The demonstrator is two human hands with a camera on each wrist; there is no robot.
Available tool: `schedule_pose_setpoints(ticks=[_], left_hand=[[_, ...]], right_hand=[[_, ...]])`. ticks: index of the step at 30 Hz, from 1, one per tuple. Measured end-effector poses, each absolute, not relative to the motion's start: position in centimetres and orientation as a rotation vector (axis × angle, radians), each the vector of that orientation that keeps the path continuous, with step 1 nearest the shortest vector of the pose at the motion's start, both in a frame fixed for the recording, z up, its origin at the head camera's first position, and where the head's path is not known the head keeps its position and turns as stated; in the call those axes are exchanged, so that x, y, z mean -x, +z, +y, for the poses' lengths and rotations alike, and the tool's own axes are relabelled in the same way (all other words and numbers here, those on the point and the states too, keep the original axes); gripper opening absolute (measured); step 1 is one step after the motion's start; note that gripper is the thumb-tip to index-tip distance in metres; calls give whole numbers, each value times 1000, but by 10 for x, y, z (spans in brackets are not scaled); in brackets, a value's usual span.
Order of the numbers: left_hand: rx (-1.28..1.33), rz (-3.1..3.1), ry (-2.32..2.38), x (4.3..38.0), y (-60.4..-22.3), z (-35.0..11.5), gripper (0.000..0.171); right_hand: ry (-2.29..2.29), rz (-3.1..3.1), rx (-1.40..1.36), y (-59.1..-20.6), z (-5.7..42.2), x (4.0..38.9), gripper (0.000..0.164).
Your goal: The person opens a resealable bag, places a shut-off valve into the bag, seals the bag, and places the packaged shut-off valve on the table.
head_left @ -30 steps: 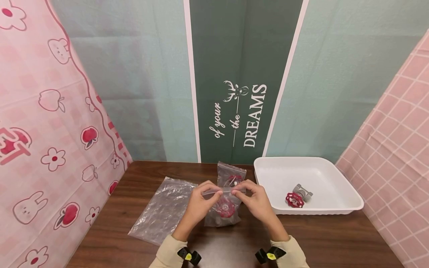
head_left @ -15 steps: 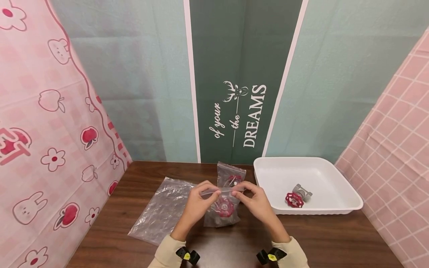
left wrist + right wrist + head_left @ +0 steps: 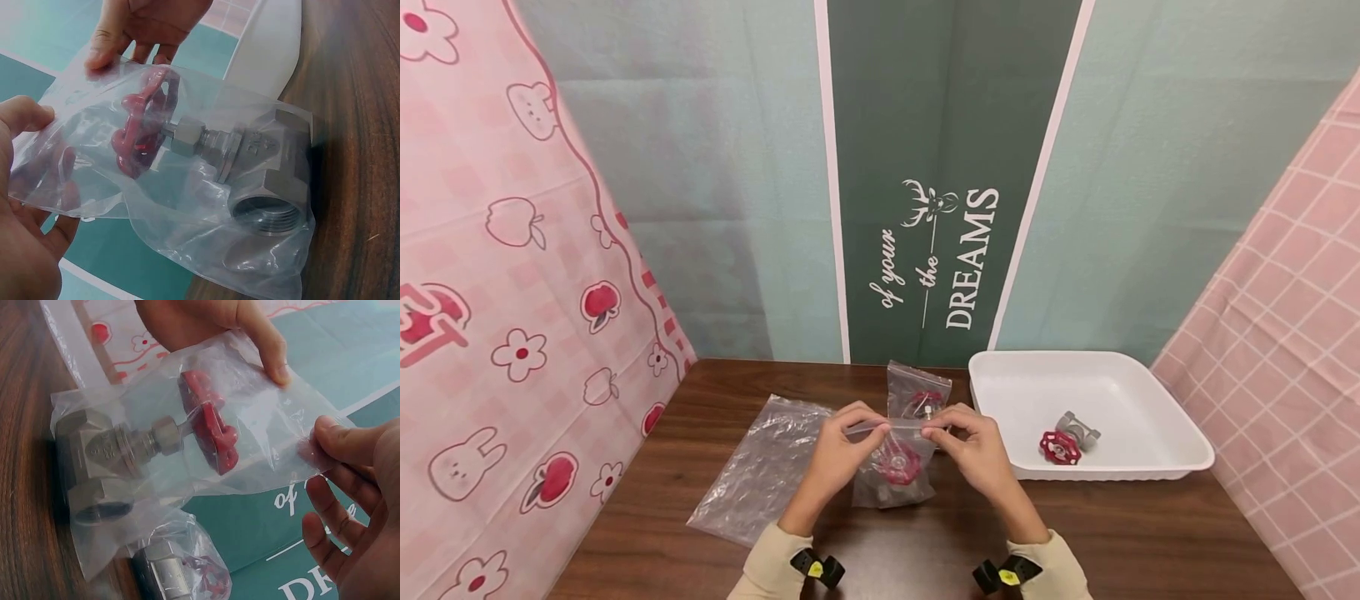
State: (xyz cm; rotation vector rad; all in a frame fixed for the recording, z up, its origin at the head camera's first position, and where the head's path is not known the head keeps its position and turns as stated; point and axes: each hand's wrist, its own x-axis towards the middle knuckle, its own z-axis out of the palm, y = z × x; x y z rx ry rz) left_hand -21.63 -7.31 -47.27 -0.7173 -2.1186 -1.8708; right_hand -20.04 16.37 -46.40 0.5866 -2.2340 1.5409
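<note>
One metal valve (image 3: pixel 275 159) with a red handwheel (image 3: pixel 140 134) stands inside a clear bag (image 3: pixel 206 206) on the table (image 3: pixel 910 554), fitting end down and wheel up, a pose probably steadied by that broad base. The left hand (image 3: pixel 841 450) and right hand (image 3: pixel 976 450) each pinch one end of the bag's top edge, slightly apart, likely so the edge runs straight and level. Just behind it is a second bagged valve (image 3: pixel 167 572); I cannot tell whether the two bags touch. Left of these, a wrinkled plastic bag (image 3: pixel 760 467) lies flat. To the right, a white tray (image 3: pixel 1022 400) holds a loose valve (image 3: pixel 1078 432), tilted, its raised walls presumably keeping it contained.
</note>
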Motion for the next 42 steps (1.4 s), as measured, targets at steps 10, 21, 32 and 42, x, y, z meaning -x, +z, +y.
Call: schedule_pose_setpoints(ticks=[10,21,32,42], left_hand=[[710,-2144,-1884,218,-470,-78,3],[786,-2127,-1758,218,-471,-79,5],[893,-2001,-1675,217,-473,-80,6],[862,-1981,-1688,218,-474,-79,6]], right_hand=[[1641,-2321,-512,-465,165,201,9],[1509,-2223,-479,-467,161,201,8],[1507,-2245,-429,-466,161,198,7],[1548,-2269,-432,-466,161,198,6]])
